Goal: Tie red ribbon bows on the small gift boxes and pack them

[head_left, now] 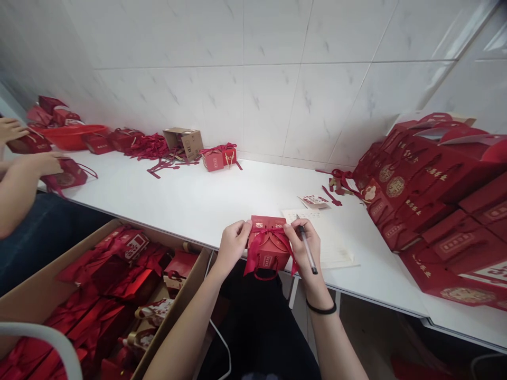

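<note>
A small red gift box (268,259) with a red ribbon (273,232) tied in a bow is at the table's front edge, above my lap. My left hand (233,244) grips its left side, thumb against the box near the bow. On the other side, my right hand (306,244) touches the box's right edge and ribbon with its fingertips. A clear pen (309,252) with a black cap end lies held in that same hand, pointing down toward my wrist. Under my right hand are paper sheets (336,253), partly covered. Beyond them sits a folded printed card (313,200).
Red gift bags and boxes (420,184) are stacked at right. A large carton (198,269) of red boxes stands at lower left. Along the wall are a ribboned box (218,157), a small carton (186,141) and a red basin (67,138). Another person's hands (34,164) hold a box at far left.
</note>
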Tool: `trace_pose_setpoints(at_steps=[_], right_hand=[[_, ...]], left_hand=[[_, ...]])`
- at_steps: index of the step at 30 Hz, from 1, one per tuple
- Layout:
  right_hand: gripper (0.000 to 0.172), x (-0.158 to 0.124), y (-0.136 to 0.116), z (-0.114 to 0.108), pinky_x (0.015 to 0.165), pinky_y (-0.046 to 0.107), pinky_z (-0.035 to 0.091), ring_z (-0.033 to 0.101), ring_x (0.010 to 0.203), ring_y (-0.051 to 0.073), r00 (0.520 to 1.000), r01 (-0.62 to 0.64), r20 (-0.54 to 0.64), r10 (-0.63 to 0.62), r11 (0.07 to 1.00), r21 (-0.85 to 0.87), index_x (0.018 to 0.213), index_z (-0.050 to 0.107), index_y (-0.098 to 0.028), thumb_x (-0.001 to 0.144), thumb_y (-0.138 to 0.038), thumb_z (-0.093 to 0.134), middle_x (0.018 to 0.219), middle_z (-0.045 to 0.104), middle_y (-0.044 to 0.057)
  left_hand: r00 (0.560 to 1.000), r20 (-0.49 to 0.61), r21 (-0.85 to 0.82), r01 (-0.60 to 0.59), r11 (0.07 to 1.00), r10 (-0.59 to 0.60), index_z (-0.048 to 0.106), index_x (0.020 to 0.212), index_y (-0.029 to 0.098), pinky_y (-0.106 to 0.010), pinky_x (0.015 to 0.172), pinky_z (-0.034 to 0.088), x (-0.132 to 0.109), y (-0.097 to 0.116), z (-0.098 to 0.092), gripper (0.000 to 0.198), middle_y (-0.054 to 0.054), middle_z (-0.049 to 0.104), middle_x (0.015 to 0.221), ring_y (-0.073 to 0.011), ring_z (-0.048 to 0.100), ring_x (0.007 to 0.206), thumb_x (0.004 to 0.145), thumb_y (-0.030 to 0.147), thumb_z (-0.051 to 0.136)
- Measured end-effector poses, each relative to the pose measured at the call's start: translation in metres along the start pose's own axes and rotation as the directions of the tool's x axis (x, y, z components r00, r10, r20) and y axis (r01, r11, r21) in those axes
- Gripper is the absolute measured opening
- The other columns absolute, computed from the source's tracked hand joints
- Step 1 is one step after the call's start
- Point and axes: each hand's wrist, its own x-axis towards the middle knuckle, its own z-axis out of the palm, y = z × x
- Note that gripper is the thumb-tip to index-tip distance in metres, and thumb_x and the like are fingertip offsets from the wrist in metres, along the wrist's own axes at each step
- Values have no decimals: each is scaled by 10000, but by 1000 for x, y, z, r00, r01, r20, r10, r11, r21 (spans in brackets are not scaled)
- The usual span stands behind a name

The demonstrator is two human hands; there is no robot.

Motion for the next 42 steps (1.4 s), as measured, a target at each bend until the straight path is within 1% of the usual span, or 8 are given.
trace_pose_setpoints(at_steps=[6,12,16,19,22,34,37,42], right_hand=[[333,3,7,1,498,245,289,360,504,109,988,-143,-45,149,982,125,679,437,-209,623,-433,678,548,411,-56],[285,4,2,-6,517,243,313,374,531,110,998,-65,-4,65,998,16,696,470,-203,674,-402,673,574,420,-52],[276,4,0,-9,533,245,329,398,552,115,998,-53,43,53,999,-12,720,484,-203,697,-407,668,607,447,-44],[285,5,1,-9,535,248,333,402,551,118,999,-46,27,47,999,-11,721,486,-201,698,-421,666,596,451,-44],[286,5,1,-10,533,250,334,403,552,119,998,-49,36,50,998,-31,726,496,-196,700,-429,660,605,466,-37],[199,-1,-4,-11,603,279,408,498,615,138,990,94,-79,-116,967,-236,752,491,-188,789,-353,596,691,533,-9],[107,-19,-10,-9,668,313,436,547,719,166,899,300,-180,-400,859,-414,831,501,-193,828,-261,583,765,556,23],[179,-62,-17,8,755,362,464,576,861,187,627,773,261,-734,542,-330,897,512,-200,797,-177,659,898,614,65]], left_hand=[[999,-46,-66,16,998,-19,274,525,200,-230,454,249,-3,-3,8,422,53,292,490,-87,300,466,834,455,409],[995,86,24,58,998,-60,398,521,197,-255,523,377,1,-2,-11,440,30,443,461,-124,467,469,853,486,379],[970,-20,160,-237,958,243,531,727,195,-300,776,441,7,18,-22,201,-14,581,788,-166,566,807,832,357,478],[903,183,174,-419,891,389,572,774,202,-343,924,401,10,30,-15,80,-43,565,990,-190,529,1004,779,282,573],[877,302,130,-426,895,374,577,766,201,-348,925,414,12,30,-5,40,-51,560,1030,-191,532,1014,763,238,592],[909,315,169,-336,927,272,611,720,210,-385,958,385,13,27,1,65,-29,581,1017,-211,498,1044,758,213,559],[916,304,164,-321,933,261,613,725,212,-385,958,384,12,26,3,63,-29,586,1018,-211,498,1046,758,221,560],[918,304,159,-311,937,253,627,714,209,-391,976,371,14,24,3,46,-31,597,1006,-212,507,1039,729,221,586]])
